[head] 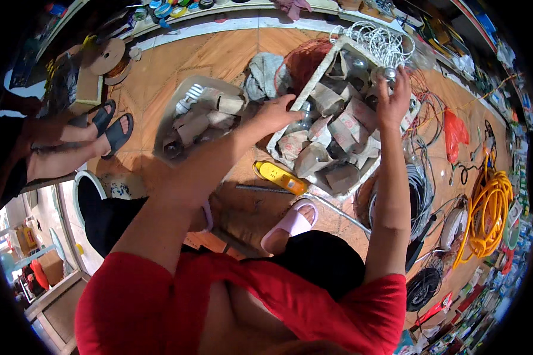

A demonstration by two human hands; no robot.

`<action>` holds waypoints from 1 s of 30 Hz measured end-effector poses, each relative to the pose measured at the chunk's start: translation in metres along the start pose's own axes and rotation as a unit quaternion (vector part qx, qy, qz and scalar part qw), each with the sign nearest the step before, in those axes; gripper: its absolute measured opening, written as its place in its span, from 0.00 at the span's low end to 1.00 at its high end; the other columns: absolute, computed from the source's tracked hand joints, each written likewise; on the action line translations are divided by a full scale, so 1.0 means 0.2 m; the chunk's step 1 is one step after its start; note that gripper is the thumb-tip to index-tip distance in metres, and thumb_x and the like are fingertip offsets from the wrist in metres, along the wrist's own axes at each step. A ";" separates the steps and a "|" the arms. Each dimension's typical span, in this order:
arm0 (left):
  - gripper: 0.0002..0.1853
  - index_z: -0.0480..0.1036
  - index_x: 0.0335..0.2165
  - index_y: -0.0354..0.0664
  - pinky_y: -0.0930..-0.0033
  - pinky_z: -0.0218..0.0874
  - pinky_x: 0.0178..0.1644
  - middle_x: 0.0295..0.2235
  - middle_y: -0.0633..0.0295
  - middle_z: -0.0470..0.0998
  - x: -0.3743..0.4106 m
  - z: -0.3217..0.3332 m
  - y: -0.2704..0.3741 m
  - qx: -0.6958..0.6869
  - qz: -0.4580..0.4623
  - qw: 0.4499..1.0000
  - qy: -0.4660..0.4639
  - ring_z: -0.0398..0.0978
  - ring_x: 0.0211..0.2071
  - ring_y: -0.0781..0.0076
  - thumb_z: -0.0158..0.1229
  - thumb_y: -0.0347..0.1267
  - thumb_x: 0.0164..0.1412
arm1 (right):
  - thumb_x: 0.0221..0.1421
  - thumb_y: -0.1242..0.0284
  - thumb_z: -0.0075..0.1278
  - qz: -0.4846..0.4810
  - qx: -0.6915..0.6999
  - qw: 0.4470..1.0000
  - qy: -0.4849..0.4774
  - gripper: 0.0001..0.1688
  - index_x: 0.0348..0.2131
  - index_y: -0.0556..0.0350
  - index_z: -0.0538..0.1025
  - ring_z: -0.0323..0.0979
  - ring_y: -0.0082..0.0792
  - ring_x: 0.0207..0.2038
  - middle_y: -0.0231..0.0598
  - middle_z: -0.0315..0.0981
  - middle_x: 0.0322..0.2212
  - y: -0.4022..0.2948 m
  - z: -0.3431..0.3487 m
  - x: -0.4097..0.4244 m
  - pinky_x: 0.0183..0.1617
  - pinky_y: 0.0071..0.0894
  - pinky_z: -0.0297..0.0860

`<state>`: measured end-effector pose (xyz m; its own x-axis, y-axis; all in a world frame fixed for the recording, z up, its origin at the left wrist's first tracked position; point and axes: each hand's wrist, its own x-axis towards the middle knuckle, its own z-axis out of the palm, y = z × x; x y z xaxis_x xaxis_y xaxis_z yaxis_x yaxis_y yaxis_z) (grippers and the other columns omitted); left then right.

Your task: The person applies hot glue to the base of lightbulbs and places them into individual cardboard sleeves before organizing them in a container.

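Observation:
A worn white foam box stands on the floor, filled with glass light bulbs, many in brown paper sleeves. My left hand rests at the box's left rim, its fingers apart, close to a clear bulb. At the box's upper right, my right hand has its fingers around a glass bulb with a metal cap. To the left, a grey plastic tub holds a white spiral lamp and more sleeved bulbs. A yellow device lies against the box's lower edge.
A grey cloth and red wire lie beside the box, with white wire coils behind. A metal rod crosses the floor before me. Orange hose is coiled at right. Another person's sandalled feet are at left.

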<state>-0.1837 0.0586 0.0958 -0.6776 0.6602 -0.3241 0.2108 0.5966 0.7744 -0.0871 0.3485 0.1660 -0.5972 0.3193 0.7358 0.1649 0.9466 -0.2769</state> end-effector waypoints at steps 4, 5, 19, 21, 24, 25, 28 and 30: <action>0.33 0.67 0.48 0.38 0.60 0.63 0.51 0.43 0.46 0.76 0.14 0.13 -0.03 0.046 -0.066 0.997 -0.012 0.74 0.46 0.52 0.63 0.42 0.44 | 0.62 0.61 0.45 0.399 0.402 0.824 0.024 0.19 0.44 0.57 0.70 0.70 0.38 0.49 0.41 0.70 0.45 0.03 -0.26 -0.05 0.49 0.40 0.69; 0.33 0.67 0.48 0.37 0.60 0.62 0.52 0.44 0.46 0.75 0.15 0.13 -0.05 0.061 -0.079 0.995 -0.022 0.73 0.46 0.52 0.63 0.41 0.44 | 0.62 0.59 0.43 0.419 0.520 0.741 0.070 0.20 0.44 0.55 0.68 0.73 0.40 0.44 0.43 0.73 0.38 0.02 -0.35 -0.10 0.47 0.41 0.71; 0.27 0.66 0.50 0.39 0.65 0.74 0.25 0.34 0.60 0.76 0.16 -0.01 0.09 -0.188 -0.077 0.967 -0.151 0.77 0.28 0.70 0.56 0.27 0.47 | 0.62 0.44 0.37 0.618 0.663 0.390 0.160 0.32 0.54 0.44 0.67 0.74 0.37 0.33 0.44 0.72 0.39 -0.27 -0.98 -1.18 0.27 0.30 0.74; 0.27 0.66 0.50 0.40 0.65 0.73 0.22 0.33 0.61 0.76 0.19 -0.02 0.16 -0.168 -0.096 0.968 -0.160 0.77 0.28 0.71 0.56 0.27 0.48 | 0.63 0.45 0.37 0.621 0.662 0.398 0.134 0.31 0.54 0.44 0.66 0.74 0.38 0.32 0.43 0.72 0.36 -0.27 -0.98 -1.17 0.26 0.29 0.74; 0.26 0.67 0.50 0.41 0.65 0.72 0.21 0.32 0.61 0.76 0.23 0.03 0.26 -0.193 -0.090 0.968 -0.135 0.77 0.26 0.71 0.55 0.27 0.48 | 0.63 0.46 0.37 0.621 0.667 0.392 0.128 0.31 0.55 0.45 0.65 0.73 0.39 0.29 0.45 0.71 0.35 -0.28 -0.96 -1.11 0.23 0.29 0.73; 0.26 0.67 0.49 0.41 0.65 0.72 0.21 0.32 0.61 0.76 0.26 0.05 0.26 -0.179 -0.085 0.972 -0.124 0.77 0.26 0.71 0.55 0.27 0.48 | 0.63 0.47 0.37 0.614 0.679 0.383 0.124 0.31 0.55 0.45 0.64 0.73 0.39 0.29 0.45 0.72 0.35 -0.28 -0.96 -1.11 0.23 0.29 0.72; 0.27 0.69 0.49 0.43 0.63 0.70 0.18 0.31 0.62 0.76 0.35 0.10 0.28 -0.125 -0.075 0.986 -0.086 0.76 0.24 0.71 0.56 0.27 0.46 | 0.63 0.48 0.37 0.590 0.711 0.366 0.108 0.30 0.55 0.45 0.65 0.72 0.39 0.27 0.46 0.72 0.36 -0.30 -0.97 -1.14 0.21 0.26 0.68; 0.27 0.70 0.49 0.44 0.61 0.71 0.24 0.32 0.61 0.77 0.42 0.12 0.32 -0.105 -0.037 0.991 -0.069 0.77 0.26 0.68 0.56 0.28 0.45 | 0.63 0.49 0.38 0.606 0.700 0.362 0.105 0.29 0.53 0.46 0.67 0.72 0.39 0.28 0.47 0.72 0.36 -0.31 -0.99 -1.22 0.22 0.26 0.71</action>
<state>-0.2101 0.1643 0.1050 -0.5793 0.6831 -0.4447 0.0025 0.5471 0.8371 0.2038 0.2200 0.1260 -0.6553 0.5982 -0.4613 -0.4418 -0.7988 -0.4083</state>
